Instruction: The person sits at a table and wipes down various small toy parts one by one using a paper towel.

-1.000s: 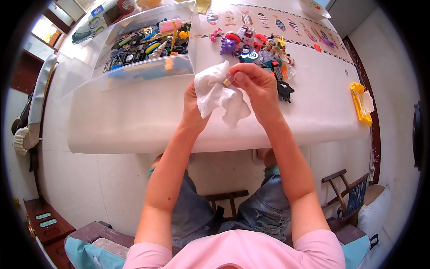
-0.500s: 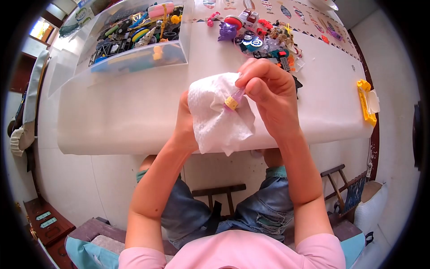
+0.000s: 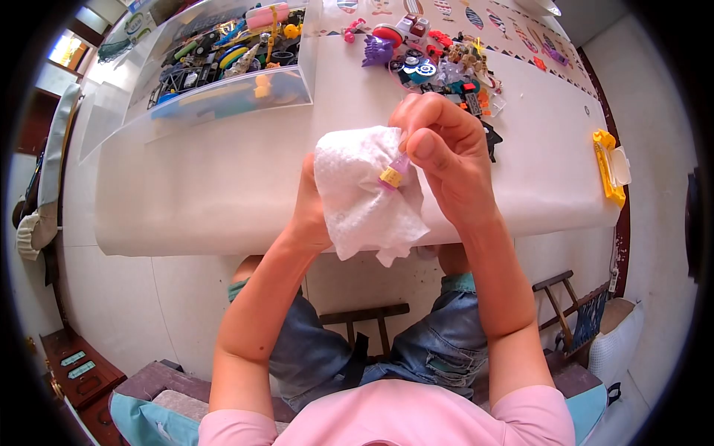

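A white cloth point(image 3: 364, 201) hangs over my left hand point(image 3: 309, 204), which holds it from behind; most of the fingers are covered. Between the thumb and fingers of my right hand point(image 3: 446, 152) is the narrow end of a small pink bottle-shaped piece point(image 3: 392, 176) with a yellow band. The piece lies against the front of the cloth. Beyond my right hand, a pile of small toys point(image 3: 454, 70) rests on the white table point(image 3: 201, 186), with a purple toy point(image 3: 377, 50) at its left.
A clear plastic bin point(image 3: 305, 93) full of mixed toys stands at the back left. A yellow packet point(image 3: 608, 169) lies near the table's right edge. A patterned strip point(image 3: 513, 37) runs along the back. Below the table is a dark wooden stool point(image 3: 364, 315).
Over the last second both hands have come lower and nearer to me. The cloth has spread out, and the pink piece with its yellow band now shows more fully in front of it.
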The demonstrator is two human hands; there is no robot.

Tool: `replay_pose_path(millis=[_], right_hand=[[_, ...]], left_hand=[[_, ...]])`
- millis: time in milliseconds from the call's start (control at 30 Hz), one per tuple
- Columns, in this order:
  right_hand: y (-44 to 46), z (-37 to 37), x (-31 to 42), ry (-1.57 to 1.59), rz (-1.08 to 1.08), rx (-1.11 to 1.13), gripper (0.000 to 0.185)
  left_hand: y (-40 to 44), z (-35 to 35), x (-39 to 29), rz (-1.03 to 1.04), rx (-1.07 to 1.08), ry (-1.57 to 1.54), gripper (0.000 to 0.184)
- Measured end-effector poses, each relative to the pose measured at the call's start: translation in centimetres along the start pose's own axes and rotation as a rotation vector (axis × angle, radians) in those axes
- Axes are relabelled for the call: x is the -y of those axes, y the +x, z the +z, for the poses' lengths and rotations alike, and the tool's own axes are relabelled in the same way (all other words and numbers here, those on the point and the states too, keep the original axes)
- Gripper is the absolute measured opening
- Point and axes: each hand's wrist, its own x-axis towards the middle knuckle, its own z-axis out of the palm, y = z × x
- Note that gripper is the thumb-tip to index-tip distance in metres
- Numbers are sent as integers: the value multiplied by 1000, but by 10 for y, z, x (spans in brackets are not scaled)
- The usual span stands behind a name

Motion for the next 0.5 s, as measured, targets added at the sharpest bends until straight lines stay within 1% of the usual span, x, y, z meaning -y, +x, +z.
replay_pose_path(millis=[100, 200, 300, 400, 500], right_hand=[[0, 0, 1, 29, 18, 6, 16], [0, -1, 2, 30, 17, 10, 16], [-1, 3, 6, -45, 41, 9, 26], [-1, 0, 1, 55, 5, 25, 16], [-1, 0, 3, 17, 23, 15, 15]], left_hand=[[-1, -1, 1, -10, 9, -22, 42], [1, 3, 0, -15, -64, -78, 39], [0, 3, 1, -44, -68, -109, 38], [1, 3, 1, -22, -40, -86, 38], [1, 3, 2, -37, -38, -61, 38]])
